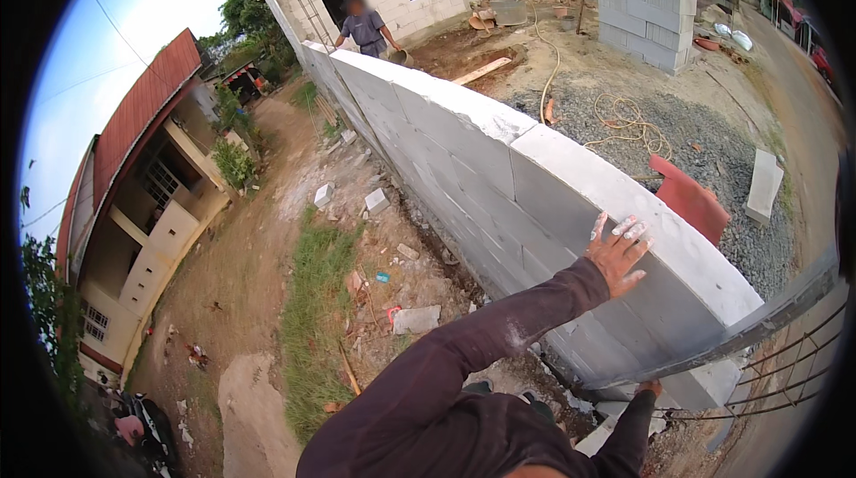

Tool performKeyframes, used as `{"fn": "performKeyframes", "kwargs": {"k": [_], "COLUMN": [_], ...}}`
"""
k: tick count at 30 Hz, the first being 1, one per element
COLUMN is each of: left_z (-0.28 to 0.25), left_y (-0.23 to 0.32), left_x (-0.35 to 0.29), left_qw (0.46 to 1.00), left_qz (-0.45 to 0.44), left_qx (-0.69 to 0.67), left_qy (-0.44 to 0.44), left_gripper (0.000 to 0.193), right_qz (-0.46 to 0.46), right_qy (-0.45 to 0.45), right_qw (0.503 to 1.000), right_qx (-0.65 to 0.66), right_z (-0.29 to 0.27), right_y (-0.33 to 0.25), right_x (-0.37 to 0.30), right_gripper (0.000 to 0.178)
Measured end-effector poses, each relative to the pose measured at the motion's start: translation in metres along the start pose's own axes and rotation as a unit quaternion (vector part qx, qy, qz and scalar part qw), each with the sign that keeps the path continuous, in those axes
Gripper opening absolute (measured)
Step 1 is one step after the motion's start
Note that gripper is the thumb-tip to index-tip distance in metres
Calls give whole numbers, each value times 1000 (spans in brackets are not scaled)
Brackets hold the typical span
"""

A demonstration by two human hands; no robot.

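My left hand [618, 257] lies with spread fingers, dusted white, against the upper side of a pale grey concrete block [615, 177] at the near end of a long block wall [428, 144]. Beneath it, my right hand [651, 387] is at the wall's end, beside a lower pale block [700, 382]. The fingers of that hand are mostly hidden, so its grip does not show. White dust covers the wall's top face.
Thin steel bars [789, 371] jut out at the right. Loose blocks [376, 201] and rubble lie left of the wall. Beyond it are gravel [597, 121], a coiled hose [629, 126], a red sheet [687, 197] and a block pillar [644, 5]. Another person [366, 29] stands at the far end.
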State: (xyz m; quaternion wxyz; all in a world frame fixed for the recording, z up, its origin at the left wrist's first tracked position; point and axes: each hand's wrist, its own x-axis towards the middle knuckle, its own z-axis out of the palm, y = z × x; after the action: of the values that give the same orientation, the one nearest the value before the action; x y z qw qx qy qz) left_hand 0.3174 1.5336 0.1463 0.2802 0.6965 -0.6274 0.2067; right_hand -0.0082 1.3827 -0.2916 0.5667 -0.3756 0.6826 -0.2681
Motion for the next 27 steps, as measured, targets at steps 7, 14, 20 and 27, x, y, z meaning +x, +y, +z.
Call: {"fn": "performKeyframes", "kwargs": {"k": [7,14,20,27], "left_z": [-4,3,8,2], "left_y": [0,-1,1,13], "left_x": [5,13,13,14], "left_qw": [1000,999,999,997], "left_qz": [17,38,41,20], "left_qx": [12,15,26,73], "left_qy": [13,9,-11,-26], "left_gripper": [57,60,61,64], "right_qz": [-156,-166,-129,-77], "right_qy": [-22,87,99,97], "right_qw": [987,943,960,975], "right_qx": [-37,-276,-227,-185], "right_z": [-5,-8,-4,6], "right_y": [7,-11,-54,-43], "right_x": [-13,-37,-90,-80], "right_gripper": [32,17,17,20]}}
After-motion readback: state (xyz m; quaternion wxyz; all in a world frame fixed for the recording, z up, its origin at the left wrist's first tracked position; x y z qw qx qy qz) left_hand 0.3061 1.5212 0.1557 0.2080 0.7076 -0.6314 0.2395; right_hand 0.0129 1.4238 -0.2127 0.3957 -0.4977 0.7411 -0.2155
